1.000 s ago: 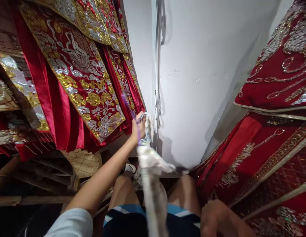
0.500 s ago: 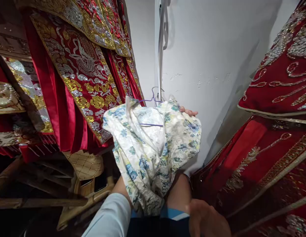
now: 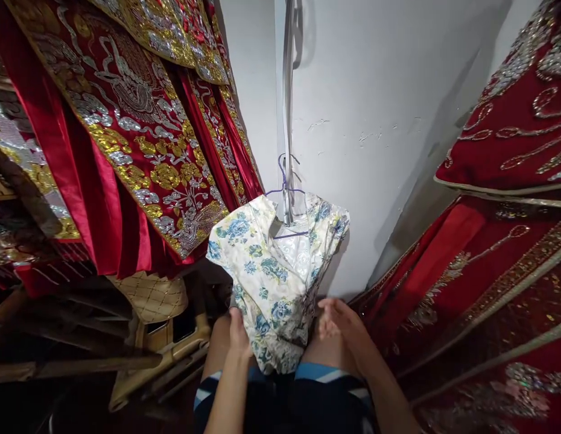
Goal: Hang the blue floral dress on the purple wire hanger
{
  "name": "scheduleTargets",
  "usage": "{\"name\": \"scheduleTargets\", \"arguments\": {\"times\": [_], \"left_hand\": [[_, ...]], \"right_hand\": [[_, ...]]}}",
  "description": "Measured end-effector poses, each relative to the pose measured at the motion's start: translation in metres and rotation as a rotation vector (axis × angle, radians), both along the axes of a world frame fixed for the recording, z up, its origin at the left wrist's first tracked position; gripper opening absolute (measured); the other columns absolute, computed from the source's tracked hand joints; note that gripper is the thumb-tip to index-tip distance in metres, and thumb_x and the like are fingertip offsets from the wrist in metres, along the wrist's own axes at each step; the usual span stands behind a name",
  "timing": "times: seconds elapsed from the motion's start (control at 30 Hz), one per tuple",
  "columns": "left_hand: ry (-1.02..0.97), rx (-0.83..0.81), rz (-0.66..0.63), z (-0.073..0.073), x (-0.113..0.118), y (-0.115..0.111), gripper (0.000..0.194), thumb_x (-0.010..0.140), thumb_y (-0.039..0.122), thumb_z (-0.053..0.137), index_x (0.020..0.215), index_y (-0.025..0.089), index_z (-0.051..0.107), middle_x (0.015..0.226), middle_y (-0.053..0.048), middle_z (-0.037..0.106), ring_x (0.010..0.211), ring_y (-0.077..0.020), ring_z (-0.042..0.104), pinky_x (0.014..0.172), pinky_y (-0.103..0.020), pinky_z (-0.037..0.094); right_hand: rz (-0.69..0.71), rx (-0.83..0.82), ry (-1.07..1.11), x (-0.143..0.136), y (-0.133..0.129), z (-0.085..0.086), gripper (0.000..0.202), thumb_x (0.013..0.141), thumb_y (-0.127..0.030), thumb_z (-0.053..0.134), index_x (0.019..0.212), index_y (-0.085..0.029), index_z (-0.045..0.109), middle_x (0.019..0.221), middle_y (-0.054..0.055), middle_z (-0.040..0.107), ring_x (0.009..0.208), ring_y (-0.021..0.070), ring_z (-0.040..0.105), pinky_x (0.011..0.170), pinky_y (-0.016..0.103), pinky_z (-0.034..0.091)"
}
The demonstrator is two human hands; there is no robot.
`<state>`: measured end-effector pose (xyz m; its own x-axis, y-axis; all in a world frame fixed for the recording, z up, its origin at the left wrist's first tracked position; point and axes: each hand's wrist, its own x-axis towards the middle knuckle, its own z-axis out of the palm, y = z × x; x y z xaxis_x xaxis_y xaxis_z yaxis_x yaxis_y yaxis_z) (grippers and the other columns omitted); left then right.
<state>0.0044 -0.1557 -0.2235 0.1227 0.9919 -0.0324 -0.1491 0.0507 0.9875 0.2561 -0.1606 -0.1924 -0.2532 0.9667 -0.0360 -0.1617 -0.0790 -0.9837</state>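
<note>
A white short-sleeved blouse with blue and green flowers [image 3: 262, 271] hangs on a purple wire hanger [image 3: 284, 187] in front of the wall. Its lower end reaches down between my thighs. At the blouse's lower left edge is my left hand [image 3: 239, 337], with the thumb stretched up and the other fingers mostly hidden. My right hand [image 3: 341, 322] is open to the right of the blouse, fingers apart, holding nothing. A small gap seems to separate it from the cloth.
A pale metal strip [image 3: 287, 90] runs down the white wall [image 3: 375, 72] behind the hanger. Red sequined costumes [image 3: 163, 150] hang on the left, and more red beaded garments [image 3: 502, 163] hang on the right. A bamboo frame [image 3: 167, 361] stands at lower left.
The blouse has straightened and now hangs lower and narrower. My left hand has come from behind its right shoulder to its lower left edge. My right hand has moved up toward the blouse.
</note>
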Motion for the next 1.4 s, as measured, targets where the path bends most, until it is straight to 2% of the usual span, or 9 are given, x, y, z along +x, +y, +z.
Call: {"name": "scheduleTargets", "arguments": {"times": [0.1,0.27,0.4,0.6,0.83,0.9,1.03,1.23,1.4], "left_hand": [[-0.113,-0.070,0.066,0.016,0.010,-0.003,0.077,0.067,0.057,0.084,0.135,0.027,0.062,0.136,-0.010,0.066,0.133,-0.0359,0.055,0.114,-0.047,0.045],[-0.238,-0.112,0.254,0.030,0.019,-0.010,0.080,0.073,0.041,0.084,0.145,0.027,0.051,0.146,-0.010,0.058,0.139,-0.0342,0.050,0.118,-0.048,0.039],[-0.284,-0.166,0.326,0.031,0.013,-0.014,0.075,0.072,0.036,0.086,0.140,0.022,0.057,0.140,-0.014,0.063,0.136,-0.0367,0.052,0.117,-0.049,0.040],[-0.330,-0.178,0.323,0.029,0.011,-0.008,0.059,0.068,0.031,0.086,0.123,0.020,0.067,0.118,-0.013,0.074,0.118,-0.0340,0.066,0.105,-0.045,0.051],[0.034,0.293,1.031,0.000,-0.034,0.005,0.033,0.066,0.031,0.082,0.090,0.018,0.064,0.086,-0.003,0.066,0.079,-0.0165,0.063,0.076,-0.028,0.050],[0.157,0.396,0.894,-0.002,-0.028,0.001,0.026,0.072,0.031,0.078,0.090,0.018,0.064,0.082,-0.002,0.064,0.075,-0.0154,0.060,0.072,-0.026,0.048],[0.340,0.377,0.302,0.003,0.008,-0.003,0.023,0.079,0.030,0.073,0.098,0.018,0.066,0.092,-0.006,0.068,0.088,-0.0205,0.063,0.080,-0.030,0.048],[0.444,0.433,0.305,0.001,0.046,0.002,0.025,0.094,0.034,0.054,0.074,0.019,0.052,0.071,0.000,0.053,0.071,-0.0156,0.050,0.067,-0.025,0.038],[0.613,0.409,0.234,-0.016,0.063,0.010,0.027,0.092,0.033,0.053,0.070,0.021,0.041,0.068,0.002,0.044,0.068,-0.0151,0.044,0.064,-0.025,0.033]], "right_hand": [[-0.098,0.087,-0.146,-0.038,0.015,-0.002,0.041,0.085,-0.064,0.064,0.094,-0.025,0.059,0.066,-0.001,0.062,0.056,0.0189,0.058,0.054,0.030,0.043],[-0.143,0.125,-0.053,-0.084,0.025,-0.019,0.039,0.087,-0.061,0.058,0.073,-0.025,0.049,0.056,-0.005,0.046,0.050,0.0146,0.045,0.050,0.028,0.039],[-0.085,0.092,0.030,-0.090,0.031,-0.031,0.038,0.086,-0.058,0.060,0.075,-0.023,0.050,0.059,-0.005,0.049,0.047,0.0112,0.043,0.047,0.025,0.034],[-0.110,0.097,0.052,-0.087,0.035,-0.020,0.033,0.084,-0.053,0.062,0.077,-0.023,0.053,0.053,-0.006,0.047,0.044,0.0109,0.042,0.044,0.024,0.032],[-0.283,0.161,-0.030,-0.070,0.005,-0.010,0.040,0.085,-0.053,0.063,0.062,-0.022,0.051,0.050,-0.003,0.048,0.046,0.0115,0.043,0.046,0.025,0.035],[-0.233,0.161,-0.022,-0.074,0.002,-0.010,0.040,0.084,-0.053,0.065,0.063,-0.022,0.052,0.049,-0.003,0.048,0.046,0.0114,0.043,0.046,0.025,0.035],[-0.103,0.147,0.043,-0.093,0.006,-0.009,0.036,0.082,-0.051,0.070,0.068,-0.020,0.056,0.048,-0.004,0.050,0.045,0.0105,0.043,0.045,0.024,0.033],[0.011,0.087,0.000,-0.083,0.040,0.018,0.034,0.078,-0.046,0.075,0.063,-0.018,0.061,0.047,-0.004,0.052,0.042,0.0081,0.042,0.042,0.022,0.032],[-0.053,0.085,0.071,-0.060,0.108,0.092,0.029,0.071,-0.036,0.085,0.062,-0.018,0.065,0.056,-0.002,0.057,0.046,0.0058,0.043,0.039,0.018,0.033]]}}
